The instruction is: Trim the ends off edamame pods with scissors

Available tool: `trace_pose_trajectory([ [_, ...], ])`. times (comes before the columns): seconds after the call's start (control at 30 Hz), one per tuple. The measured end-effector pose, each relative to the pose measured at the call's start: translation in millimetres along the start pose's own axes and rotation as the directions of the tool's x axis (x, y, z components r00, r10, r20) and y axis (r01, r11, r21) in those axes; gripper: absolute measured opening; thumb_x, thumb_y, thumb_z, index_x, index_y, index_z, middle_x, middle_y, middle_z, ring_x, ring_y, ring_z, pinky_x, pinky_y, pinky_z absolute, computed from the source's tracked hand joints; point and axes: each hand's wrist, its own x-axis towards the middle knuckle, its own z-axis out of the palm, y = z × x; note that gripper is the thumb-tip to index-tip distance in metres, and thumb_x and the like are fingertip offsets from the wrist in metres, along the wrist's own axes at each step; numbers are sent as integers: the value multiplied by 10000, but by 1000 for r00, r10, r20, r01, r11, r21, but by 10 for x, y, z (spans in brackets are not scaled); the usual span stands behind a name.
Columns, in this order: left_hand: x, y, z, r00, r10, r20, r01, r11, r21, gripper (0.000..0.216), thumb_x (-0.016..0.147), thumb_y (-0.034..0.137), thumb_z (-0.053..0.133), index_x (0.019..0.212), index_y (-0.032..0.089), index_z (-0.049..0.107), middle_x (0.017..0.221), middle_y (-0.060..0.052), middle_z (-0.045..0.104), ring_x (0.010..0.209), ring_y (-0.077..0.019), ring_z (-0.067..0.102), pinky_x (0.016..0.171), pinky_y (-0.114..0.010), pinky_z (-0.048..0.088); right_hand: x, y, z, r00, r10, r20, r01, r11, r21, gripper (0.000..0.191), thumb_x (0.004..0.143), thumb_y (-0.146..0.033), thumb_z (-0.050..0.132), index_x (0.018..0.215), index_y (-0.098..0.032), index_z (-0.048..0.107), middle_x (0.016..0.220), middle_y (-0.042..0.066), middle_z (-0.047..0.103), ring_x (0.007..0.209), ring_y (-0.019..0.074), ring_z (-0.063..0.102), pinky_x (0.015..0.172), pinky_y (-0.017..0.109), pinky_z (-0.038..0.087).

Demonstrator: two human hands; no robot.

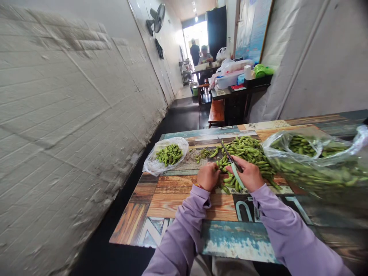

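My right hand (249,175) grips scissors with a pale green handle (237,177), their dark blades pointing away and up to the left. Close beside it, my left hand (208,176) is closed at the near left edge of a loose pile of green edamame pods (247,148); its curled fingers hide whatever is in them. Small trimmed bits (202,154) lie left of the pile. Farther left, more pods (170,154) rest on an opened clear plastic bag (151,161). A large clear bag (313,170) full of pods stands right of my right hand.
The patchwork wood-look table (181,201) has a white brick wall (71,126) to its left. Beyond stand an orange bench (216,111) and a second table holding a plastic bin (230,80) and bags. Two people are in the background; a fan (157,18) hangs on the wall.
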Motion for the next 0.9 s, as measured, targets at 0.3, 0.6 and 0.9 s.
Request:
trace_pose_trajectory([
  [0.3,-177,-103,-313,981,-168,99,173,512,-841,317,719,449,656,779,141,614,672,9,583,451,-39,382,452,-180,298,-32,2,40,993,-103,52,103,995,11,469,739,-452,639,1155,-236,629,1097,61,691,970,256,663,874,399,529],
  [0.6,-210,7,-411,969,-207,133,201,356,-912,340,676,432,706,819,140,607,653,24,572,432,-23,376,409,-163,255,-89,-63,55,947,-254,195,272,959,-74,485,749,-390,634,1184,-183,577,1076,96,654,879,213,648,803,342,538],
  [0.9,-229,-50,-368,985,-156,74,141,478,-867,294,731,430,664,804,150,614,650,24,550,486,-41,408,455,-170,306,-130,-119,63,903,-308,300,342,937,-67,512,729,-368,660,1199,-205,538,887,39,602,740,164,571,704,309,511],
])
